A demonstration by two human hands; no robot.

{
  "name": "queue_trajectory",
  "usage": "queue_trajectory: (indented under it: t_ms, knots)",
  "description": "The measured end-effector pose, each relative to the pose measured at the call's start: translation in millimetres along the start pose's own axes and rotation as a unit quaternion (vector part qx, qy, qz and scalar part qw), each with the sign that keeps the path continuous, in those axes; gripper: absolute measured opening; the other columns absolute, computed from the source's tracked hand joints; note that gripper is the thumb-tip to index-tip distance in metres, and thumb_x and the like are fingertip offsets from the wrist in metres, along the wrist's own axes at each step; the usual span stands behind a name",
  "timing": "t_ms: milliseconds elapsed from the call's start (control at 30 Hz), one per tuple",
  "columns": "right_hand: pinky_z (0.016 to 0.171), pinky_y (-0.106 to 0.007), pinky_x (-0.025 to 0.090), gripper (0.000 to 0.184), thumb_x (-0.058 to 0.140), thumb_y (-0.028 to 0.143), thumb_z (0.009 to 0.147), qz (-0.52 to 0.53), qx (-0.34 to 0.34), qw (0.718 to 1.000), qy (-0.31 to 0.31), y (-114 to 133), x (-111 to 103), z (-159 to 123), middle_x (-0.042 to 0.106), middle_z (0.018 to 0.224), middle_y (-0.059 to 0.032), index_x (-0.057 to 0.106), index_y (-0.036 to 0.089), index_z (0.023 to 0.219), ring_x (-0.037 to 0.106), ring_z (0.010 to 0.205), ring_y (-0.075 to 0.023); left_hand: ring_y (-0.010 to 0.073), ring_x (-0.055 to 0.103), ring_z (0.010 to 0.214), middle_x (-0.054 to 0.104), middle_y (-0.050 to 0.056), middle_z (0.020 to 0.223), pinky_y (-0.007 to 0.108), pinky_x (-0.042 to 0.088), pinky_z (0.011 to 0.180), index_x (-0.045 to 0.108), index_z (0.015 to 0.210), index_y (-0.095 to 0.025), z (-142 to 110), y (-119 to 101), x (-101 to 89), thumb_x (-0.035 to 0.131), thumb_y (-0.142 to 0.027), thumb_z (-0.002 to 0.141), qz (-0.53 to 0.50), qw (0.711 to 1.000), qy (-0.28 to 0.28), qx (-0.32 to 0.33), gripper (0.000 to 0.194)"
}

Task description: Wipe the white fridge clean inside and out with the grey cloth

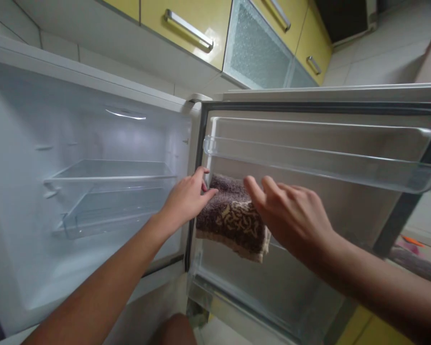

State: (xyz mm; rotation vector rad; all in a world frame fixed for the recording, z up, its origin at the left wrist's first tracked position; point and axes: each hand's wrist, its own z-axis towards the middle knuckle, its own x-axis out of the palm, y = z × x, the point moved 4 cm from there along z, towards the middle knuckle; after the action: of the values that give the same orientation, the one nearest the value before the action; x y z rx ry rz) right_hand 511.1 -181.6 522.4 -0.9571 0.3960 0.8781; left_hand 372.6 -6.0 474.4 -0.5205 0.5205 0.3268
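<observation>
Where the left hand [189, 194] and right hand [292, 208] gape, a towel [233, 225] hangs between.

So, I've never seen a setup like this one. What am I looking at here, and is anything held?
There's no machine: a single camera, worn on a person's head, looks forward and down past their bare left hand and right hand. Both are in front of an open refrigerator door. Between them hangs a brown towel with a pale pattern; whether either hand grips it, I can't tell. A clear door bin runs above it. The refrigerator interior, with clear shelves, fills the picture's left.
</observation>
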Motion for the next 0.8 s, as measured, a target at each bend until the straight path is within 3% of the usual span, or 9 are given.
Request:
queue_trajectory:
  t_ms: [67, 133, 200, 267, 333, 500, 600, 700, 800]
  knots:
    - [0.064, -0.03, 0.03, 0.021, 0.045, 0.014, 0.108, 0.037, -0.066, 0.996, 0.036, 12, 11, 0, 0.07, 0.101, -0.0108, 0.062, 0.021, 0.119, 0.069, 0.081, -0.0219, 0.0199, 0.066, 0.072, 0.074, 0.002, 0.088, 0.032, 0.047, 0.072, 0.063, 0.137, -0.019, -5, 12, 6.7, 0.079, -0.043, 0.092, -0.05, 0.998, -0.008, -0.022, 0.053]
    - [0.066, -0.03, 0.035, 0.025, 0.042, 0.034, 0.115, 0.118, -0.118, 0.982, 0.091, 22, 22, 8, 0.071, 0.109, -0.01, 0.063, 0.022, 0.122, 0.071, 0.088, -0.0229, 0.0195, 0.066, 0.076, 0.074, 0.003, 0.091, 0.032, 0.048, 0.074, 0.07, 0.123, -0.02, -12, 25, 8.4, 0.07, -0.049, 0.097, -0.11, 0.993, -0.028, -0.037, 0.039]
    - [0.071, -0.031, 0.042, 0.05, 0.044, 0.065, 0.113, 0.207, -0.158, 0.951, 0.164, 33, 35, 25, 0.072, 0.118, -0.011, 0.062, 0.022, 0.13, 0.072, 0.095, -0.0253, 0.0204, 0.068, 0.085, 0.075, 0.005, 0.095, 0.033, 0.05, 0.081, 0.072, 0.109, -0.019, -22, 38, 13.7, 0.058, -0.051, 0.103, -0.174, 0.983, -0.044, -0.048, 0.036]
    - [0.079, -0.031, 0.047, 0.076, 0.061, 0.083, 0.098, 0.254, -0.197, 0.922, 0.216, 45, 46, 46, 0.072, 0.126, -0.0141, 0.059, 0.018, 0.138, 0.072, 0.104, -0.0284, 0.022, 0.07, 0.096, 0.076, 0.008, 0.102, 0.034, 0.052, 0.09, 0.072, 0.107, -0.019, -36, 49, 26.7, 0.047, -0.054, 0.107, -0.235, 0.969, -0.045, -0.053, 0.043]
    - [0.083, -0.031, 0.048, 0.083, 0.075, 0.081, 0.088, 0.257, -0.212, 0.915, 0.227, 54, 55, 67, 0.072, 0.129, -0.0158, 0.061, 0.015, 0.138, 0.071, 0.11, -0.0302, 0.0234, 0.069, 0.104, 0.076, 0.009, 0.11, 0.036, 0.053, 0.098, 0.07, 0.116, -0.019, -51, 59, 43.8, 0.04, -0.056, 0.109, -0.281, 0.958, -0.038, -0.046, 0.048]
    - [0.072, -0.026, 0.042, 0.053, 0.077, 0.066, 0.093, 0.31, -0.177, 0.902, 0.242, 55, 63, 81, 0.078, 0.109, -0.0064, 0.071, 0.021, 0.121, 0.074, 0.097, -0.0235, 0.0278, 0.058, 0.138, 0.066, 0.014, 0.143, 0.046, 0.042, 0.123, 0.065, 0.136, -0.022, -69, 65, 61.1, 0.041, -0.058, 0.11, -0.269, 0.96, -0.081, 0.014, 0.051]
    - [0.072, -0.026, 0.041, 0.043, 0.081, 0.052, 0.093, 0.311, -0.16, 0.906, 0.24, 37, 62, 58, 0.077, 0.105, -0.0054, 0.07, 0.02, 0.119, 0.073, 0.093, -0.0216, 0.0256, 0.054, 0.144, 0.063, 0.013, 0.148, 0.046, 0.037, 0.126, 0.069, 0.121, -0.023, -63, 54, 55.5, 0.037, -0.052, 0.112, -0.227, 0.971, -0.056, 0.051, 0.043]
    - [0.073, -0.027, 0.041, 0.04, 0.083, 0.043, 0.089, 0.279, -0.133, 0.923, 0.23, 5, 63, 20, 0.077, 0.104, -0.0068, 0.066, 0.019, 0.116, 0.072, 0.091, -0.0233, 0.0237, 0.062, 0.126, 0.072, 0.009, 0.128, 0.043, 0.041, 0.115, 0.063, 0.095, -0.024, -55, 43, 50.0, 0.038, -0.045, 0.114, -0.192, 0.978, -0.024, 0.082, 0.037]
    - [0.071, -0.028, 0.041, 0.029, 0.08, 0.037, 0.087, 0.299, -0.076, 0.915, 0.261, -38, 67, -23, 0.076, 0.094, -0.0036, 0.067, 0.022, 0.108, 0.07, 0.081, -0.0211, 0.0228, 0.063, 0.117, 0.073, 0.006, 0.118, 0.04, 0.042, 0.108, 0.058, 0.09, -0.024, -52, 41, 50.9, 0.039, -0.042, 0.114, -0.185, 0.977, -0.013, 0.107, 0.035]
